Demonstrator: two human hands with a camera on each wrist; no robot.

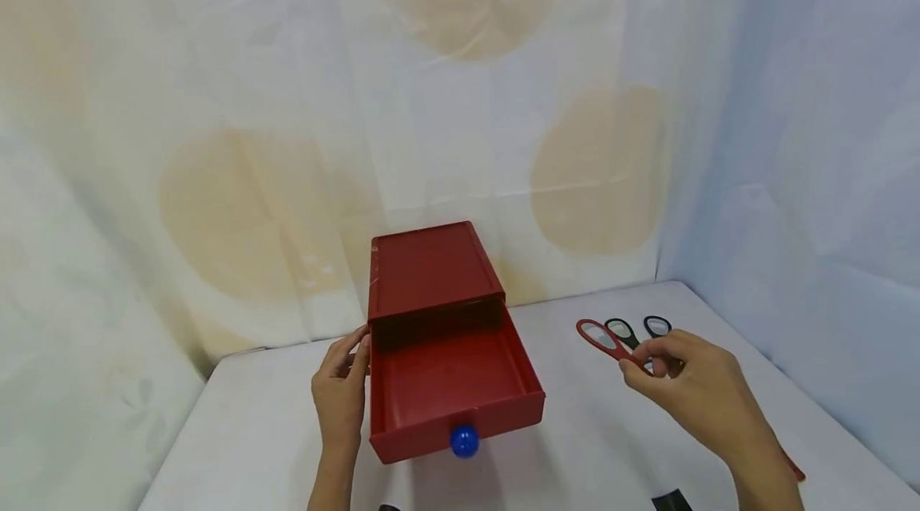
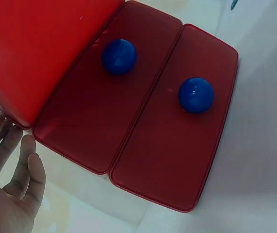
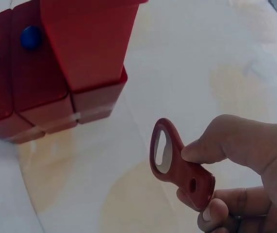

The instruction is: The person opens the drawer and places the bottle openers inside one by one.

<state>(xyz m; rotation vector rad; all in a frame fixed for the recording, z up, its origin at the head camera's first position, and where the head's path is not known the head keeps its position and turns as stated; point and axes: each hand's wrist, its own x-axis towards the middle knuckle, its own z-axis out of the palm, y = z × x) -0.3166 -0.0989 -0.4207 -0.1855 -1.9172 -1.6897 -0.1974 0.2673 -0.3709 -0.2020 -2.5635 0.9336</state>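
A red drawer cabinet (image 1: pixel 434 270) stands on the white table with its top drawer (image 1: pixel 460 383) pulled out and nothing inside. The drawer front carries a round blue knob (image 1: pixel 464 441). My left hand (image 1: pixel 340 391) rests its fingertips against the cabinet's left side, beside the pulled-out drawer. To the right of the cabinet, my right hand (image 1: pixel 693 387) pinches a red bottle opener (image 3: pixel 183 167) between thumb and fingers, its ring end pointing away from the palm. Behind it in the head view lie a green bottle opener (image 1: pixel 621 329) and a black one (image 1: pixel 657 326).
In the left wrist view, two lower drawers (image 2: pixel 99 92) with blue knobs are closed. Near the front edge are a black object (image 1: pixel 672 501) and, partly behind the right forearm, a red one (image 1: pixel 794 467). A patterned cloth wall (image 1: pixel 460 112) rises behind the table.
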